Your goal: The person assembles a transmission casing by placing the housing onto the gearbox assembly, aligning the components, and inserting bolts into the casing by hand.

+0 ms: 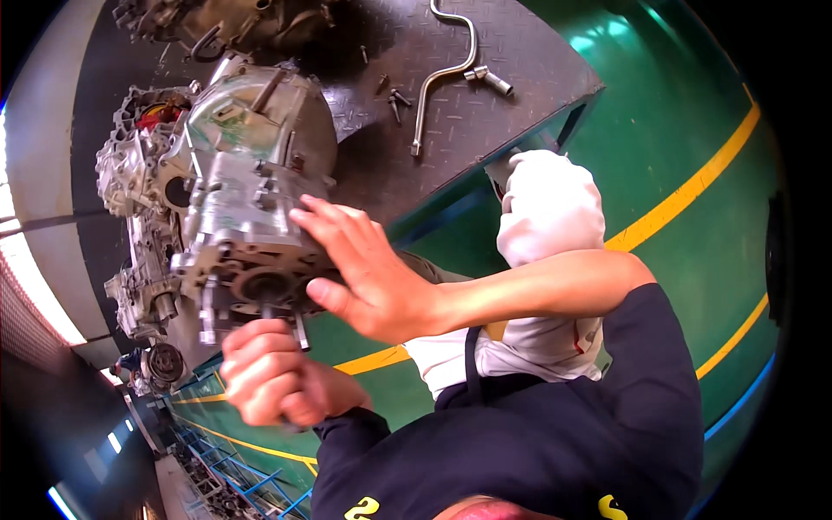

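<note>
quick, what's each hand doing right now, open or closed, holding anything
Left hand: closed in a fist around a tool handle under the gearbox casing.
Right hand: open, fingers spread flat against the casing, gripping nothing.

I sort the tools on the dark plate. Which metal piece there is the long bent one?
The speed-brace wrench, a thin cranked rod on the checkered bench top. The socket beside it and the small bolts are short and straight.
</note>
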{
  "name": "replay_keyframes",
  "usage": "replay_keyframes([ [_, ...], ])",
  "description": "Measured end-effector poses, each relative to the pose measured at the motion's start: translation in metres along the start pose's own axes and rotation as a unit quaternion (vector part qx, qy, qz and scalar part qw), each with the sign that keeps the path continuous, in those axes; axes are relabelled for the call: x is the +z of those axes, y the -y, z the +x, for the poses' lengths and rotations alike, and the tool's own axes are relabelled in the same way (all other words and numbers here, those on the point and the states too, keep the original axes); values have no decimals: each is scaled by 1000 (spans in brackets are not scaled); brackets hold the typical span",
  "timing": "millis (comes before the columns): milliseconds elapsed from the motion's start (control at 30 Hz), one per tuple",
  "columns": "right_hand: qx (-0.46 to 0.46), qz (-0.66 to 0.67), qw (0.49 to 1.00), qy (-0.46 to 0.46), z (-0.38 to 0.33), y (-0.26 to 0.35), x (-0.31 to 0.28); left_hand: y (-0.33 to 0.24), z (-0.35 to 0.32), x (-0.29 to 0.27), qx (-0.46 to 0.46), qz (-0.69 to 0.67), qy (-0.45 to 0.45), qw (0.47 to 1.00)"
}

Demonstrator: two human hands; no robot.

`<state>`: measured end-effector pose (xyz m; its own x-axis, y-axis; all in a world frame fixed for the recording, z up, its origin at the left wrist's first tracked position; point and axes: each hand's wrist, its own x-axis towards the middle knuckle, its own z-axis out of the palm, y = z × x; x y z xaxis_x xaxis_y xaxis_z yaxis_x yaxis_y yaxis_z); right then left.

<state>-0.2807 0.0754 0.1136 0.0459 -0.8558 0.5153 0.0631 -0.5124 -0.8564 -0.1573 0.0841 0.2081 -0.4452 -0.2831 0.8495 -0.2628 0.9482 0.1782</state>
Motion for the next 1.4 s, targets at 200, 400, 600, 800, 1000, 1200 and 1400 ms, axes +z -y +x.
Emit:
replay_keyframes([
  [200,-100,-24,995,-14,23,-1,19,34,35,-48,-61,-157,-53,984],
  [400,-126,-101,970,-181,143,-56,8,72,57,-81,-106,-227,-33,968],
  [600,182,27,983,-28,238,-176,-31,83,76,-80,-166,-232,7,958],
  [800,201,-45,979,-4,219,-154,-44,105,93,-94,-250,-195,-27,948],
  [1000,217,-252,934,-127,219,-120,-36,121,120,-98,-309,-157,2,938],
  [1200,69,-258,948,-171,235,-157,-34,143,146,-83,-345,-185,-1,920],
  [1400,93,-314,941,-83,245,-168,-40,188,185,-89,-408,-277,127,861],
])
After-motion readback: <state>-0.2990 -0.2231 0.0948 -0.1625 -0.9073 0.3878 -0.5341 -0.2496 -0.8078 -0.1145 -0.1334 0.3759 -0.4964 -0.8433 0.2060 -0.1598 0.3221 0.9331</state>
